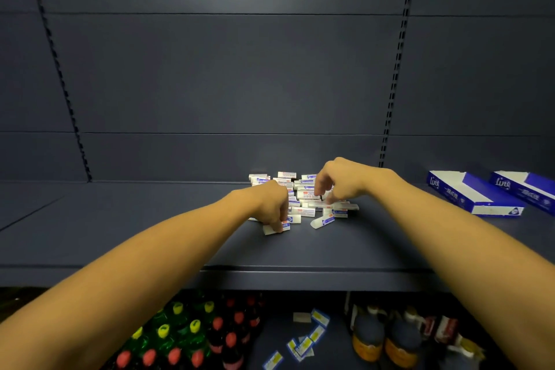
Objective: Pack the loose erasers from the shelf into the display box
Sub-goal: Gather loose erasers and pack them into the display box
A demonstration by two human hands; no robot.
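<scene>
A heap of loose erasers [300, 194], white with blue and red printed sleeves, is seen lying on the dark shelf [150, 219], close to its back panel, and this heap is taken as the landmark. The left hand [268, 206] is placed at the heap's front left edge, with its fingers [277, 224] curled down onto one eraser [274, 228] lying apart at the front; the eraser appears to be pinched between fingertips and thumb. The right hand [339, 182] is held over the right side of the heap, knuckles up, its fingers bent downward into the erasers; whether an eraser is gripped there cannot be told, since the fingertips are blurred. Another single eraser [322, 222] is seen tilted just in front of the heap, on the right. Well to the right of the heap, on the same shelf, two blue and white display boxes are laid side by side at an angle: the nearer display box [468, 192] is open at the top, and its inside, as far as it is shown, looks white; the farther box [524, 188] is cut off by the picture's edge, and its contents cannot be made out. Below the heap, on a lower shelf, bottles with yellow and red caps [180, 336] are stood at the left, dark jars [384, 339] at the right, and small scattered packets [306, 339] between them.
</scene>
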